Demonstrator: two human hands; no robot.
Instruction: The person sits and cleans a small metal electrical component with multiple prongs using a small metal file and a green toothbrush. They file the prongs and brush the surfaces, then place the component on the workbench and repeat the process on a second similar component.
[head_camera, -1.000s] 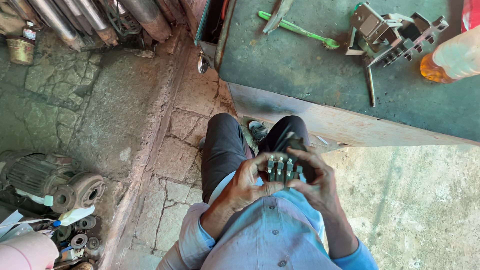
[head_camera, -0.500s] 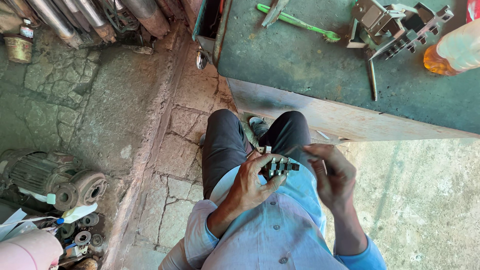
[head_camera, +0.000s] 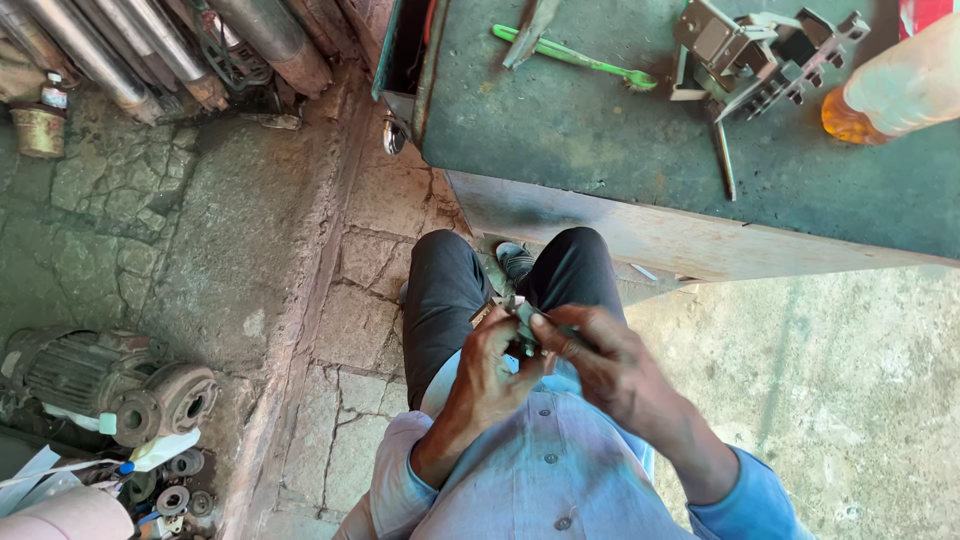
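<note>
Your green bench (head_camera: 600, 130) carries a green-handled tool (head_camera: 575, 55) and a metal assembly (head_camera: 760, 55) far right. An orange-bottomed bottle (head_camera: 890, 95), probably plastic, lies beside it.

Daylight scene, bright overall, esp. the pale concrete floor (head_camera: 850, 400) at lower right, nearly washed out. Green bench top (head_camera: 620, 130) evenly lit, w/ soft short shadows under the tools. Stone paving (head_camera: 200, 220) at left sits in duller shade. Orange bottle (head_camera: 885, 100) glows, slightly overexposed. Right hand (head_camera: 600, 355) smeared by motion blur; left hand (head_camera: 490, 375) a bit sharper. Wide-angle lens bends the pipes (head_camera: 150, 50) & edges toward the corners. Detail soft, some compression.
</note>
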